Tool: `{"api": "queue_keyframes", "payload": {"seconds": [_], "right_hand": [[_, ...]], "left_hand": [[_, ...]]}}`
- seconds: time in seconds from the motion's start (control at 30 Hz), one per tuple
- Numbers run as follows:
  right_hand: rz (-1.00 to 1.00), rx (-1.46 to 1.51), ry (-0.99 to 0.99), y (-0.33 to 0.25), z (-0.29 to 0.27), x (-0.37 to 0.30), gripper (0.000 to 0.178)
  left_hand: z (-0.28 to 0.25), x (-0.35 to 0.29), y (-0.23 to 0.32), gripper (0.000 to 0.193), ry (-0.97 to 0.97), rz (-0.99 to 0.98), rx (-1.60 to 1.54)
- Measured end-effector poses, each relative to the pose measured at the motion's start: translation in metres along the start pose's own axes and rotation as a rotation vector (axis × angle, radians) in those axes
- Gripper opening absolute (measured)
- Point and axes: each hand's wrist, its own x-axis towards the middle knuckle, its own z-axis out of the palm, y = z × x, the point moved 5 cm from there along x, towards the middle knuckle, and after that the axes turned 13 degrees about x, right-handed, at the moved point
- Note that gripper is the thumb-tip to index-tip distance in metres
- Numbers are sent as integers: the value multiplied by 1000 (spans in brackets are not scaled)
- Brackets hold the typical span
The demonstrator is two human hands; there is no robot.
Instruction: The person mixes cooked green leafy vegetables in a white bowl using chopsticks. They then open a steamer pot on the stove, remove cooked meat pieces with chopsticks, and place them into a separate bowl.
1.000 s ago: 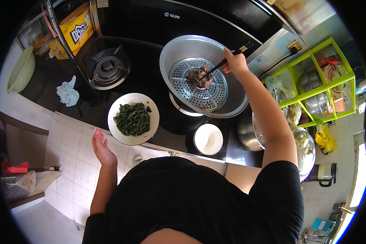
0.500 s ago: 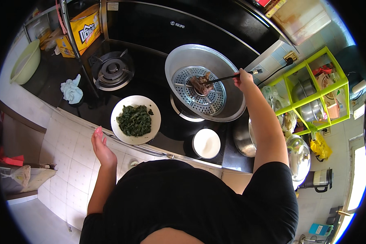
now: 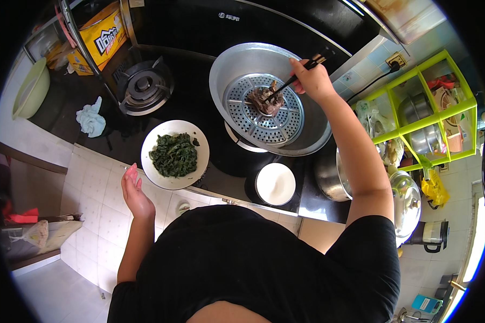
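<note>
My right hand (image 3: pixel 313 82) is closed around a pair of black chopsticks (image 3: pixel 286 86), held slantwise over a large, deep metal pot (image 3: pixel 320 129) on the stove. Their tips touch a dark brown clump of what looks like meat (image 3: pixel 265 102). It lies in the middle of a round perforated steamer rack (image 3: pixel 249 125) inside the pot. Near the counter's front edge, my left hand (image 3: pixel 137 195) hangs with its fingers stretched out, holding nothing. Closest to it is a white plate (image 3: pixel 150 171) bearing cooked dark leafy greens (image 3: pixel 173 155).
A white bowl (image 3: pixel 275 184) stands in front of the pot, with a steel pot (image 3: pixel 331 175) to its right. At left are a gas burner (image 3: pixel 144 85), a crumpled pale-blue cloth (image 3: pixel 91 118) and a green basin (image 3: pixel 33 89). A green rack (image 3: pixel 403 131) stands at right.
My right hand has moved left and closer to the meat, and the chopsticks slant more steeply. My left hand has barely moved. The whole view has shifted slightly.
</note>
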Motion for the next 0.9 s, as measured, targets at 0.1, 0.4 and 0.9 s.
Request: {"api": "queue_keyframes", "payload": {"seconds": [0.1, 0.4, 0.9], "right_hand": [[-45, -50, -11, -2, 17, -8, 37], [135, 78, -54, 43, 16, 35, 40], [439, 556, 95, 113, -43, 61, 36]], "left_hand": [[2, 1, -6, 32, 12, -25, 9], [19, 8, -4, 32, -39, -32, -34], [6, 23, -5, 31, 33, -45, 55]]}}
